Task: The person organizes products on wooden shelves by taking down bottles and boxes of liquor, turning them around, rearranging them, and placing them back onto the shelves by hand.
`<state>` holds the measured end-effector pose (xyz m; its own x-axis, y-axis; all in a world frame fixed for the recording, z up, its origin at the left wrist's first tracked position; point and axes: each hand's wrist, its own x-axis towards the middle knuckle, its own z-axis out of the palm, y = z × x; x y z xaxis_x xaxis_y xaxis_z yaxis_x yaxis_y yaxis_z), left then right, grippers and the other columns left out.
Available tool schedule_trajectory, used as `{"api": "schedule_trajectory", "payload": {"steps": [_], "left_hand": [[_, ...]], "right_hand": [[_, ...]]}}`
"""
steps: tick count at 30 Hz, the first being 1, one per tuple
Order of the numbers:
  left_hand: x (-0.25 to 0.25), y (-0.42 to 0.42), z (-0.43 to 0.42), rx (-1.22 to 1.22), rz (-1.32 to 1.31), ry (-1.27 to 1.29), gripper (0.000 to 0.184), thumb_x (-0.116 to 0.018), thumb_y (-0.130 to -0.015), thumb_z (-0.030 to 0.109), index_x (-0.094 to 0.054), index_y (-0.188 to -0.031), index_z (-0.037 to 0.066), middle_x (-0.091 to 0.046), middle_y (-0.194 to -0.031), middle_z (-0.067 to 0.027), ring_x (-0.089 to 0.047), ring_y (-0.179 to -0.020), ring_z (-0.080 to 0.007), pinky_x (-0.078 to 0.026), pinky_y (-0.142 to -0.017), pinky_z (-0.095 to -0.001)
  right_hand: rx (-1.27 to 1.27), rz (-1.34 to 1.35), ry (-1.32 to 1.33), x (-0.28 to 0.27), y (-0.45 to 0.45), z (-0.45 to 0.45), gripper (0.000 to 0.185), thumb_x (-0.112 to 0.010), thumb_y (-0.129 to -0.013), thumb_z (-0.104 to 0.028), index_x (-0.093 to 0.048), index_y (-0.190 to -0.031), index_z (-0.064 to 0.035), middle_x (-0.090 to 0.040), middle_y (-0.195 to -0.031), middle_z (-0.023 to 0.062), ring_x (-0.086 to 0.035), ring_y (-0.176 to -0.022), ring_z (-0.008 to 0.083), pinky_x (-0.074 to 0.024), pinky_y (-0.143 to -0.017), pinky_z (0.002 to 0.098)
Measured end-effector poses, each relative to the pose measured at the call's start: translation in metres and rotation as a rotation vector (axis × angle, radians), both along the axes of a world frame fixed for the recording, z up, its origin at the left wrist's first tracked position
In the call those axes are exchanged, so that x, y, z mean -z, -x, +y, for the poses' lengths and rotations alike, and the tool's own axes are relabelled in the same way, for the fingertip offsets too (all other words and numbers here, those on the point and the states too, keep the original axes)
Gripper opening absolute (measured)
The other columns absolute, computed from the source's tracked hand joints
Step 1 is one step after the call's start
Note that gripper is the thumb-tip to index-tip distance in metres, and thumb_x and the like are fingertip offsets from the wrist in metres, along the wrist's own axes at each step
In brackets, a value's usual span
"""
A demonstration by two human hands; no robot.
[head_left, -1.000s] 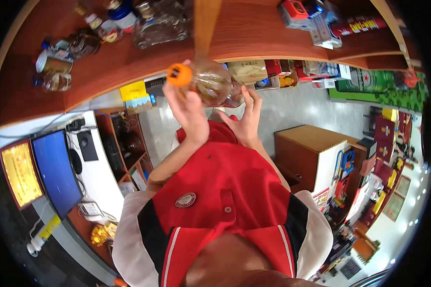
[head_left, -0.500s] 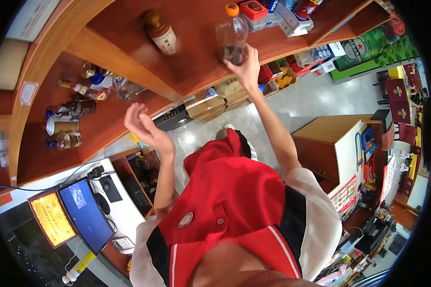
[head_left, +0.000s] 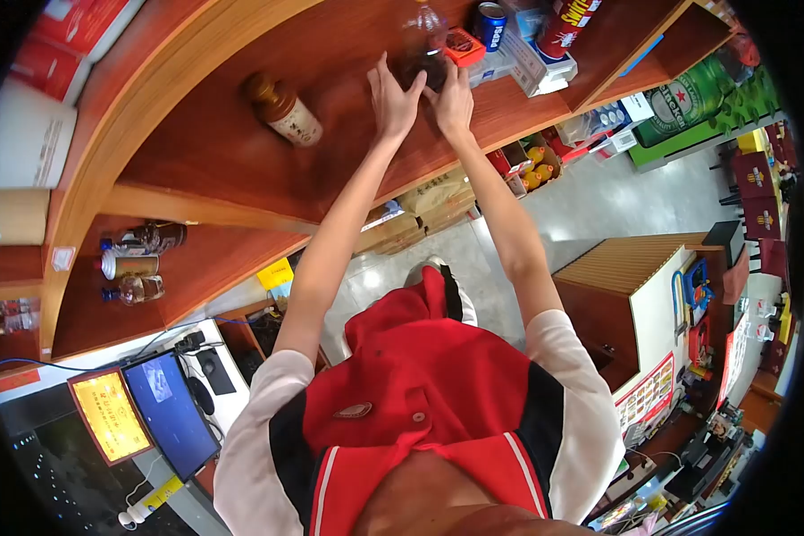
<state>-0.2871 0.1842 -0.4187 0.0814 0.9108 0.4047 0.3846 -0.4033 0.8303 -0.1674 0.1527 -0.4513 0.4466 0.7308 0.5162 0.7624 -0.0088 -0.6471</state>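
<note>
A clear plastic bottle (head_left: pixel 425 37) with dark contents low inside it stands on the upper wooden shelf, its top cut off by the picture edge. My right hand (head_left: pixel 453 105) is curled against its lower right side, fingers closed on it. On the other side of the base is my left hand (head_left: pixel 395 103), fingers spread and thumb pointing at the bottle. Whether that thumb touches it I cannot tell. Left of both hands, a brown bottle (head_left: pixel 283 112) with a pale label rests on the same shelf.
Right of the bottle are a red box (head_left: pixel 464 45), a blue Pepsi can (head_left: pixel 489 27), a white box (head_left: pixel 542 70) and a red spray can (head_left: pixel 565 31). Several small bottles (head_left: pixel 138 288) occupy the lower left compartment. A monitor (head_left: pixel 171 413) stands below it.
My left hand has risen from the lower shelf's edge to the bottle's left side. The bottle has shifted slightly up and left in view, with my right hand at its base.
</note>
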Motion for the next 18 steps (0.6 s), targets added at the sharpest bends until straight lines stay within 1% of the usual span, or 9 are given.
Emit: {"api": "schedule_trajectory", "payload": {"steps": [2,7,9,10,11,12,14,16,18], "left_hand": [[0.000,-0.016,0.016,0.036,-0.022,0.028,0.078,-0.078,-0.088,0.029,-0.041,-0.148,-0.005,-0.053,-0.135,-0.0293,-0.052,-0.129,-0.0441,-0.044,-0.109,-0.0494],[0.019,-0.030,0.018,-0.036,-0.035,-0.048,0.076,-0.075,-0.086,0.020,-0.040,-0.147,-0.009,-0.052,-0.135,-0.0304,-0.050,-0.129,-0.0451,-0.039,-0.114,-0.0503],[0.004,-0.020,-0.014,-0.076,-0.008,-0.094,0.075,-0.073,-0.086,0.018,-0.038,-0.147,-0.010,-0.048,-0.135,-0.0322,-0.045,-0.131,-0.0464,-0.036,-0.115,-0.0497],[0.012,-0.014,-0.028,-0.123,-0.025,-0.139,0.075,-0.074,-0.089,0.021,-0.039,-0.150,-0.005,-0.052,-0.132,-0.0275,-0.056,-0.118,-0.0389,-0.047,-0.101,-0.0485],[-0.007,0.000,-0.062,-0.066,-0.094,-0.054,0.064,-0.072,-0.092,0.018,-0.045,-0.147,-0.003,-0.056,-0.127,-0.0235,-0.060,-0.114,-0.0334,-0.052,-0.095,-0.0446],[-0.015,0.019,-0.093,0.077,-0.196,-0.039,0.042,-0.068,-0.096,0.010,-0.056,-0.133,-0.005,-0.061,-0.119,-0.0182,-0.064,-0.107,-0.0279,-0.056,-0.087,-0.0394],[-0.051,0.059,-0.167,0.175,-0.382,0.006,0.019,-0.069,-0.094,0.001,-0.065,-0.112,-0.003,-0.063,-0.101,-0.0143,-0.065,-0.088,-0.0268,-0.055,-0.074,-0.0346],[-0.050,0.116,-0.223,0.099,-0.174,-0.217,0.010,-0.069,-0.092,-0.004,-0.066,-0.101,-0.004,-0.066,-0.097,-0.0136,-0.066,-0.087,-0.0226,-0.055,-0.072,-0.0315],[-0.065,0.171,-0.265,-0.087,-0.138,-0.200,0.004,-0.069,-0.089,-0.006,-0.065,-0.091,-0.004,-0.066,-0.086,-0.0125,-0.065,-0.077,-0.0214,-0.053,-0.072,-0.0326]], "right_hand": [[0.009,0.034,0.056,-0.005,0.000,0.000,0.074,-0.087,-0.080,-0.023,-0.050,-0.141,-0.0039,-0.059,-0.127,0.0225,-0.064,-0.110,0.0447,-0.0555,-0.085,0.0531],[0.022,0.079,0.099,0.009,-0.001,0.008,0.067,-0.083,-0.083,-0.019,-0.049,-0.138,-0.0037,-0.059,-0.126,0.0234,-0.064,-0.111,0.0452,-0.0553,-0.083,0.0542],[0.010,0.156,-0.059,0.000,0.009,-0.004,0.062,-0.083,-0.084,-0.018,-0.050,-0.135,-0.0032,-0.061,-0.122,0.0220,-0.067,-0.106,0.0411,-0.0556,-0.084,0.0510],[-0.036,0.242,-0.194,0.008,0.015,-0.009,0.056,-0.083,-0.085,-0.019,-0.053,-0.130,-0.0032,-0.063,-0.116,0.0200,-0.068,-0.100,0.0370,-0.0553,-0.082,0.0479],[-0.075,0.334,-0.326,0.014,0.022,-0.015,0.050,-0.083,-0.086,-0.021,-0.055,-0.124,-0.0031,-0.066,-0.111,0.0180,-0.069,-0.094,0.0329,-0.0550,-0.081,0.0448],[-0.074,0.352,-0.166,0.011,0.030,-0.036,0.042,-0.082,-0.088,-0.021,-0.057,-0.117,-0.0027,-0.066,-0.104,0.0158,-0.067,-0.091,0.0287,-0.0542,-0.079,0.0417],[-0.145,0.335,0.004,0.010,0.045,-0.088,0.029,-0.080,-0.092,-0.020,-0.060,-0.104,-0.0022,-0.067,-0.090,0.0120,-0.065,-0.081,0.0221,-0.0527,-0.073,0.0358],[-0.277,0.310,0.037,0.018,0.062,-0.132,0.022,-0.078,-0.094,-0.018,-0.062,-0.093,-0.0018,-0.067,-0.079,0.0095,-0.062,-0.071,0.0179,-0.0514,-0.067,0.0313],[-0.375,0.356,0.113,0.029,0.086,-0.173,0.022,-0.076,-0.095,-0.017,-0.063,-0.087,-0.0011,-0.068,-0.073,0.0083,-0.061,-0.063,0.0147,-0.0507,-0.062,0.0287]]}}
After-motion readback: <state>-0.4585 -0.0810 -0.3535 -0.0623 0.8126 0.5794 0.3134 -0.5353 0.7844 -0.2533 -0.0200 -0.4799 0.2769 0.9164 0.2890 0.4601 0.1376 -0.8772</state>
